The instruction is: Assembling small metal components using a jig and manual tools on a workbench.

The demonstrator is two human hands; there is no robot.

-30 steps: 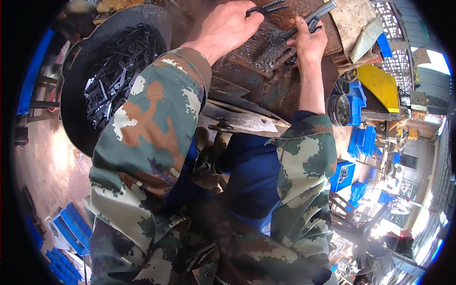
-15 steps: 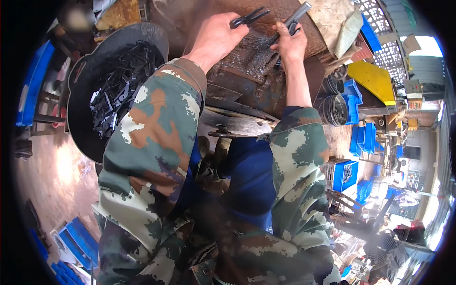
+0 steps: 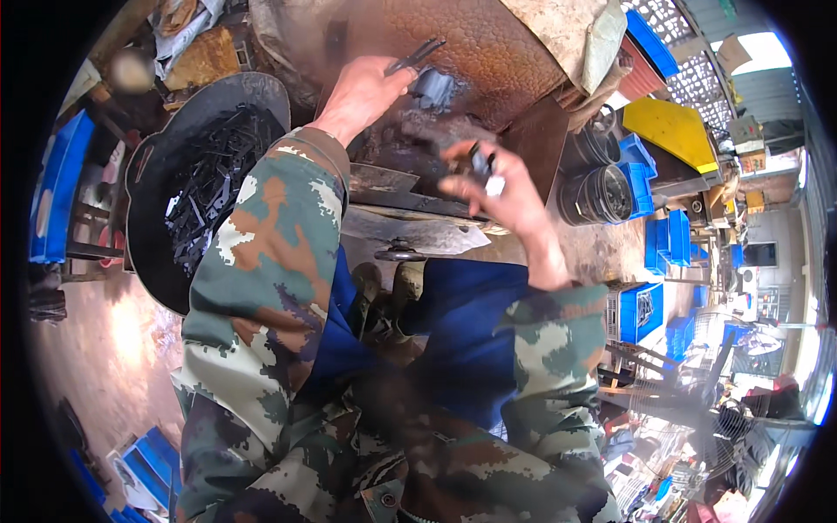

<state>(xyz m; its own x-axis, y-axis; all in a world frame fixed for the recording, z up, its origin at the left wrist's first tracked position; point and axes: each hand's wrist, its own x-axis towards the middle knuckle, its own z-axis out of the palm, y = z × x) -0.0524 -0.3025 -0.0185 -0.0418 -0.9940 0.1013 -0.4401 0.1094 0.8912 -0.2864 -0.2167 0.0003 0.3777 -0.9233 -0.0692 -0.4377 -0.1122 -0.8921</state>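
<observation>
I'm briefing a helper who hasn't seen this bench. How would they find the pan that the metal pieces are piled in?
Start at the rusty brown metal workbench ahead of the person. Just off its left side, beside the camouflage sleeve of the left hand, sits a big round black pan. Unlike the blue plastic crates on the right, it is dark, round and heaped with small dark metal pieces.
</observation>
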